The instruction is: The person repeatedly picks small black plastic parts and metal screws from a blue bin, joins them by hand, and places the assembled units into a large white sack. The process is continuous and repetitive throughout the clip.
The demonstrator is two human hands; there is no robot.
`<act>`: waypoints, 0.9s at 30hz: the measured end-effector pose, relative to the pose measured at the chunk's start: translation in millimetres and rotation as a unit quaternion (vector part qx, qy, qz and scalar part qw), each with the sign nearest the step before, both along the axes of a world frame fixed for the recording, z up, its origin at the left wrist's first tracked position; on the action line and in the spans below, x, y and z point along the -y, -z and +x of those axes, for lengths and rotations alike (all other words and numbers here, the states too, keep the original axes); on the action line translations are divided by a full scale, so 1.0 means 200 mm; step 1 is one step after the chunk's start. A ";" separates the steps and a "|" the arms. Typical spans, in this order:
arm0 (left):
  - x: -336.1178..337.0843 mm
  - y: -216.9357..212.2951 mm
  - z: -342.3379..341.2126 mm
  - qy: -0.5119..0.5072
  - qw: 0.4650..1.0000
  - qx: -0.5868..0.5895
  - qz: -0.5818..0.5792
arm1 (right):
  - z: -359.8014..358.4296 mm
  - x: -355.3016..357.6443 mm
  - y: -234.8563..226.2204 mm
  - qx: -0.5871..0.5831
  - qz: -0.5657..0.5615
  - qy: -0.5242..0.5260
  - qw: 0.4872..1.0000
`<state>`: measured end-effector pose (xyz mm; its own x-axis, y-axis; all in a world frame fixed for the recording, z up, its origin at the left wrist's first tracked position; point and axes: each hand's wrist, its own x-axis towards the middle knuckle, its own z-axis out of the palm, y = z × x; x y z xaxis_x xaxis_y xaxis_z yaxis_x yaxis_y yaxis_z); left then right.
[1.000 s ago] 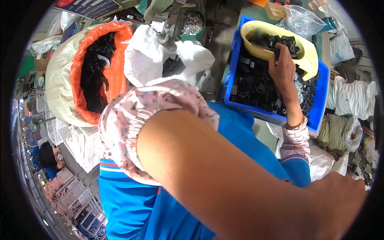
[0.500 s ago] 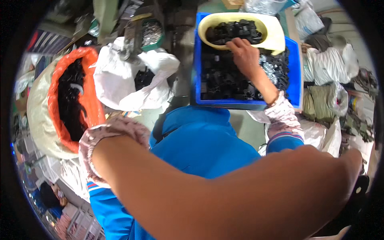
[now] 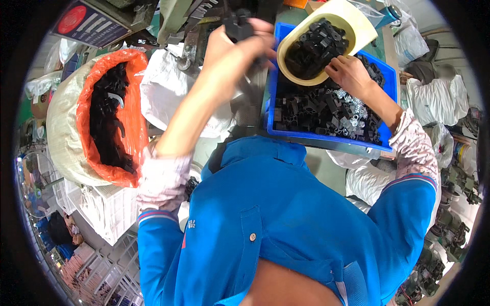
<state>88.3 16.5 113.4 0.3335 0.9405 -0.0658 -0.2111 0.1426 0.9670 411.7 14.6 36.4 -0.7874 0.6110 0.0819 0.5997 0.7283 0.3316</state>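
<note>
My left hand point(image 3: 227, 53) is blurred, reaching forward over a dark surface left of a blue bin. A black object point(image 3: 239, 25) shows between its thumb and fingers; whether it is gripped is unclear. My right hand point(image 3: 349, 74) is at the near right rim of a cream-yellow tub point(image 3: 365, 23), fingertips drawn together against the black plastic parts point(image 3: 321, 43) inside. What they pinch is too small to make out. Beneath the tub, the blue bin point(image 3: 326, 139) holds more black parts and a heap of silvery coil springs point(image 3: 352, 109).
At left stands a woven sack point(image 3: 66, 122) with an orange liner point(image 3: 133, 148) and black pieces inside. A white bag point(image 3: 163, 92) lies between it and my left forearm. White sacks point(image 3: 434, 99) line the right side. A white plastic crate point(image 3: 109, 214) is at lower left.
My left arm has swung from close across the lower right of the view to far ahead, left of the bin. My right hand has shifted to the tub's near right rim. The view has moved.
</note>
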 end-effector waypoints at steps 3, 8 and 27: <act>-0.23 0.43 -0.03 -0.080 0.993 -0.065 -0.063 | 0.06 -0.12 0.04 -0.008 0.017 -0.041 0.999; -0.27 0.65 0.14 -0.058 0.992 -0.064 -0.091 | 0.10 -0.15 0.20 -0.214 -0.032 0.088 0.972; -0.25 0.74 0.00 0.010 0.981 0.037 -0.190 | -0.07 0.24 0.12 -0.877 -0.367 0.262 0.166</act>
